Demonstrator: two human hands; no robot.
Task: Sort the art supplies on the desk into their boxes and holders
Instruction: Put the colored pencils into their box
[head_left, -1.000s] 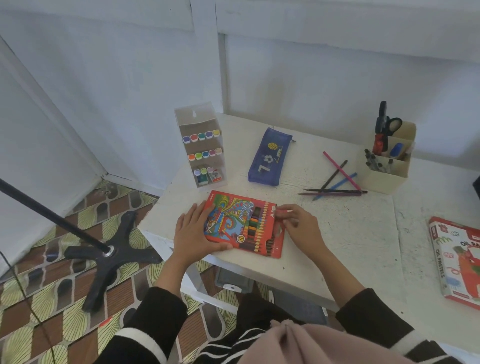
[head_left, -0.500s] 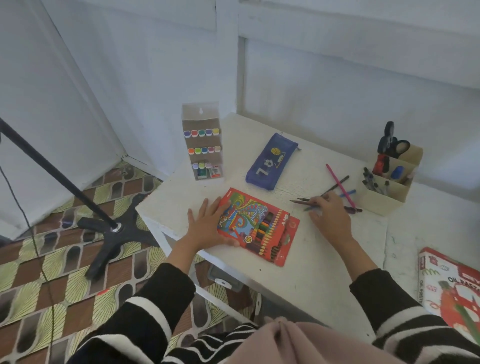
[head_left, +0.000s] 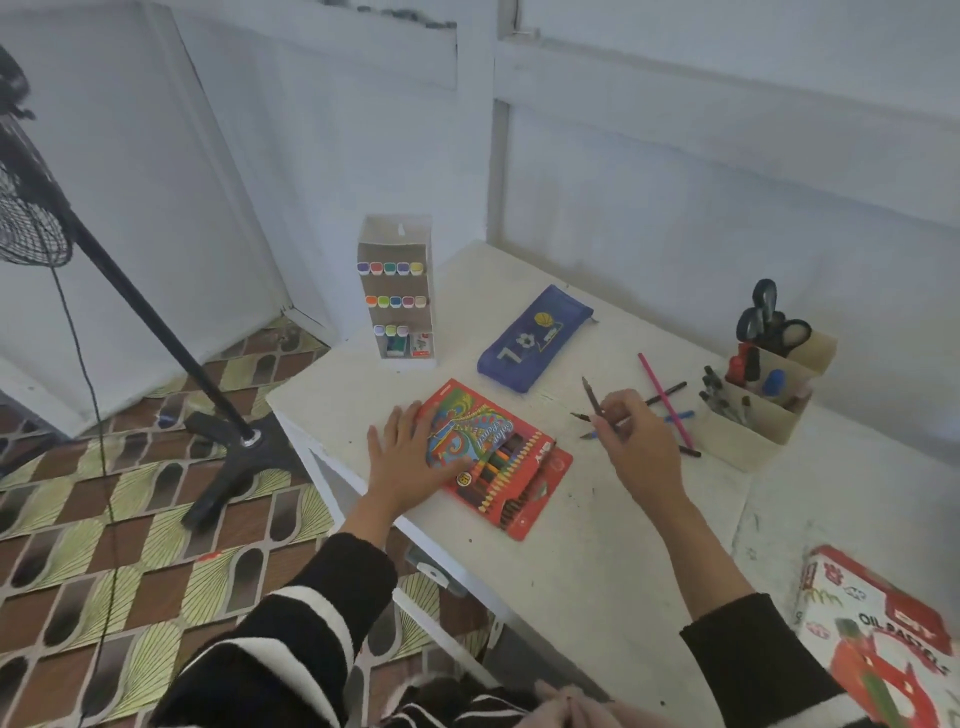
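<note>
A red box of coloured pencils (head_left: 511, 457) lies near the front left of the white desk (head_left: 587, 525). My left hand (head_left: 410, 457) rests flat on its left end with straight fingers. My right hand (head_left: 634, 441) is lifted just right of the box and pinches a dark pencil (head_left: 592, 396) that points up and away. More loose pencils lie beyond that hand, among them a pink pencil (head_left: 662, 392), a black pencil and a blue one, partly hidden by my fingers.
A clear marker rack (head_left: 397, 291) stands at the desk's back left, and a blue pencil case (head_left: 535, 338) lies beside it. A cardboard holder (head_left: 763, 410) with scissors and pens stands at the right. An oil pastels box (head_left: 883, 634) lies at the front right. A fan stand (head_left: 228, 431) is on the floor to the left.
My right hand left the box's open end, reached to the loose pencils and has lifted a dark pencil off the desk. My left hand stayed on the box.
</note>
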